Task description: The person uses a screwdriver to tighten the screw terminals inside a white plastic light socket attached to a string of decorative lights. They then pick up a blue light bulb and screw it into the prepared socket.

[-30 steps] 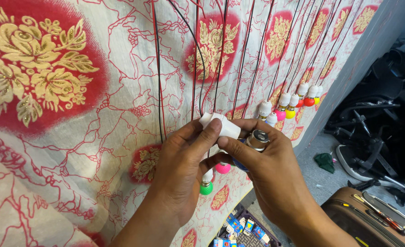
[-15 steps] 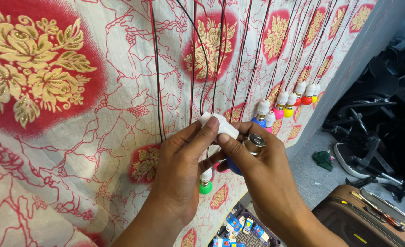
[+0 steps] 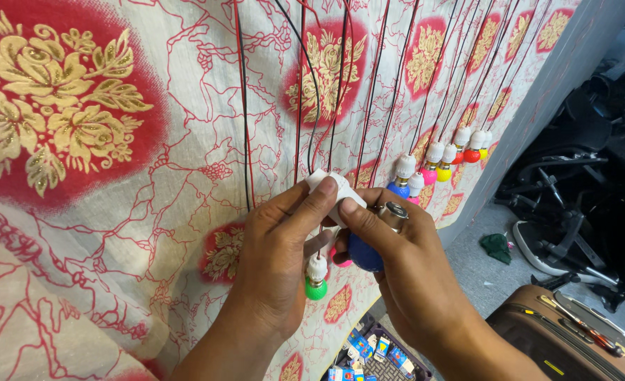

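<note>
packages: small boxes (image 3: 369,353), blue with red, yellow and white, packed in a dark basket (image 3: 415,363) | position: bottom edge, on floor below hanging cloth | labels/signs/screens: none seen

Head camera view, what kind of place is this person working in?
Probably a makeshift workshop or storeroom for string lights. Coloured bulbs hang on wires against a red-and-gold floral cloth, a brown suitcase lies on the floor, and office chairs crowd the right.

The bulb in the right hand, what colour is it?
Blue. The bulb sits in the right hand, with a silver screw base; the head view shows it.
</note>
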